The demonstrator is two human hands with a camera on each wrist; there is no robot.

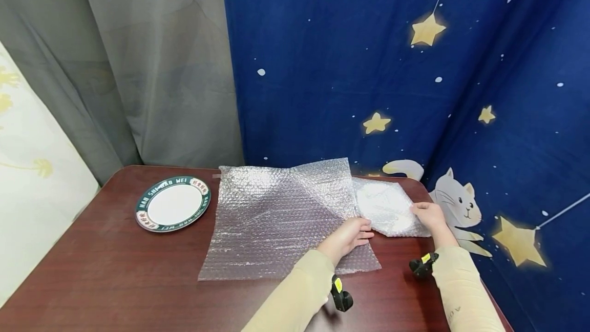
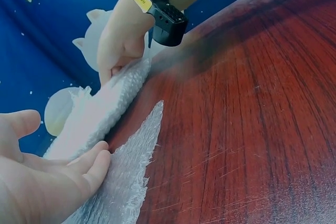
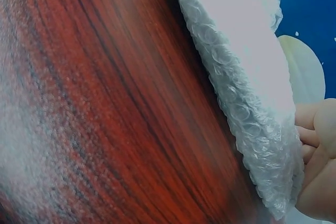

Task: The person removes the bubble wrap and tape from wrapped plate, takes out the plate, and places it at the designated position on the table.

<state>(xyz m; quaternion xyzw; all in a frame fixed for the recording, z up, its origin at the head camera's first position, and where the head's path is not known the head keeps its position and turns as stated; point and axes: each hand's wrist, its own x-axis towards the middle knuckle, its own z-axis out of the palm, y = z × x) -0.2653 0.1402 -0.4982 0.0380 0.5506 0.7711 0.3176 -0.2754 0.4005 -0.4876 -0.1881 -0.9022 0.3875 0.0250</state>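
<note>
At the table's right end lies a flat bubble-wrapped package point(image 1: 384, 208), a white round shape showing through it. My right hand point(image 1: 428, 215) holds its right edge, with curled fingers point(image 3: 310, 139) against the wrap in the right wrist view. My left hand point(image 1: 348, 240) is by the package's lower left side, over the edge of a large bubble wrap sheet point(image 1: 276, 219). In the left wrist view its fingers point(image 2: 89, 166) are extended and the thumb stands apart; contact with the package is unclear. A white plate point(image 1: 175, 205) with a green lettered rim lies left of the sheet.
The reddish-brown wooden table point(image 1: 115, 281) carries everything. Behind it hang a grey curtain point(image 1: 180, 65) and a blue star-patterned curtain point(image 1: 322, 65), which also runs along the right side. The sheet's far edge rises close to the curtain.
</note>
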